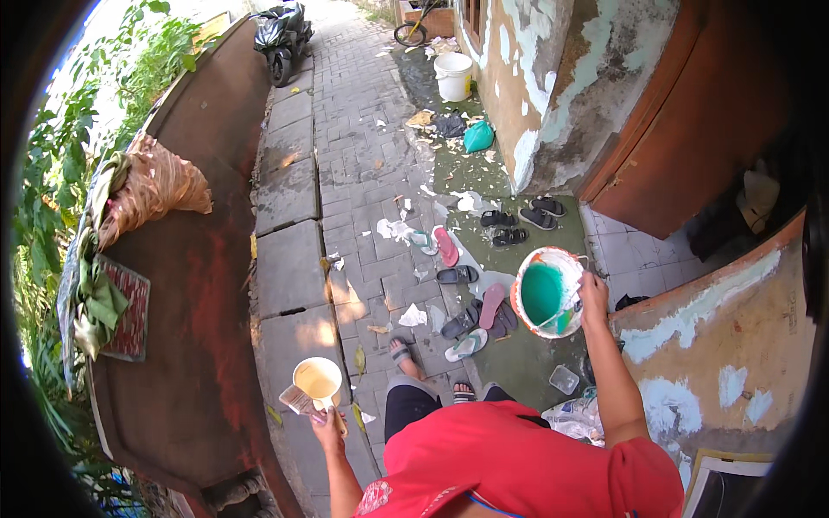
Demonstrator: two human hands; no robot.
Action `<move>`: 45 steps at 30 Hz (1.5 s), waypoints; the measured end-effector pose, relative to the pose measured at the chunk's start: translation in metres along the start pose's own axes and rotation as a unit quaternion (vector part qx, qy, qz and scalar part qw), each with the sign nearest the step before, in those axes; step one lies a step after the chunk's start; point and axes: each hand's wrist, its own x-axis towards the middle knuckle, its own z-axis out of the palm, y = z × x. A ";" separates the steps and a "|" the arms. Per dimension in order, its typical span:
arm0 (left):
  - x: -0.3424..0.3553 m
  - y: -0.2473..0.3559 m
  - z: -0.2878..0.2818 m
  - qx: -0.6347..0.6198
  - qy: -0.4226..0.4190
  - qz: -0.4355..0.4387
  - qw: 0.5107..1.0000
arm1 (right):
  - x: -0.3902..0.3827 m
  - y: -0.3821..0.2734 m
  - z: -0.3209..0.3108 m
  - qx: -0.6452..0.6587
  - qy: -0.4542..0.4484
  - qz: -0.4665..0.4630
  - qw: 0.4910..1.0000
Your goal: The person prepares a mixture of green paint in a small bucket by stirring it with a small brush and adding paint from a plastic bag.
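My left hand (328, 423) grips a small white mug (317, 373) with pale contents, along with a paintbrush (298, 399) whose wide head lies against the cup's lower left side. Over on the right, my right hand (594, 296) holds a white and orange bucket (553, 324) by its rim or handle, with teal paint (541, 290) inside. Both containers are held apart in the air above the ground, one at each side of my body.
A narrow paved alley (345, 129) runs ahead between a low brown wall (181, 302) and peeling walls (648, 363). Scattered sandals (458, 322) lie by an open doorway (656, 259). Farther along are a white bucket (453, 78), a teal bag (477, 135) and a parked scooter (279, 43).
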 end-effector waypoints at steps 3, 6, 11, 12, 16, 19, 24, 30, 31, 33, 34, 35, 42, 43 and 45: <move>0.072 0.012 0.026 0.007 -0.007 0.002 1.000 | 0.030 -0.022 0.083 0.017 0.007 0.000 1.000; 0.156 0.022 0.061 0.009 -0.027 -0.007 1.000 | 0.068 -0.027 0.146 0.011 0.013 0.003 1.000; 0.300 0.077 0.120 0.015 -0.074 -0.017 0.997 | 0.110 -0.041 0.241 0.009 0.057 0.030 0.998; 0.334 0.099 0.138 0.018 -0.087 -0.016 0.996 | 0.121 -0.046 0.262 0.005 0.077 0.023 0.997; 0.449 0.185 0.216 0.040 -0.152 0.014 0.987 | 0.160 -0.064 0.333 0.019 0.093 0.040 0.995; 0.514 0.244 0.282 0.055 -0.186 0.027 0.981 | 0.192 -0.073 0.381 0.013 0.087 0.045 0.995; 0.608 0.302 0.391 0.055 -0.235 0.074 0.968 | 0.261 -0.070 0.472 0.024 0.128 0.055 0.990; 0.721 0.336 0.521 0.115 -0.276 0.070 0.952 | 0.375 -0.025 0.569 0.038 0.158 0.087 0.983; 0.735 0.347 0.550 0.112 -0.281 0.076 0.950 | 0.393 -0.016 0.583 0.029 0.171 0.090 0.981; 0.758 0.365 0.603 0.125 -0.305 0.071 0.941 | 0.422 -0.004 0.607 0.003 0.200 0.100 0.975; 0.772 0.379 0.633 0.144 -0.336 0.053 0.929 | 0.442 -0.004 0.620 0.005 0.214 0.100 0.972; 0.788 0.388 0.665 0.160 -0.337 0.039 0.927 | 0.463 -0.004 0.633 0.006 0.229 0.100 0.968; 0.880 0.473 0.885 0.207 -0.408 0.062 0.887 | 0.562 -0.063 0.716 0.062 0.234 0.131 0.961; 0.891 0.484 0.921 0.223 -0.418 0.079 0.877 | 0.579 -0.073 0.729 0.074 0.247 0.120 0.959; 0.913 0.503 0.989 0.242 -0.441 0.099 0.859 | 0.609 -0.086 0.752 0.099 0.269 0.103 0.953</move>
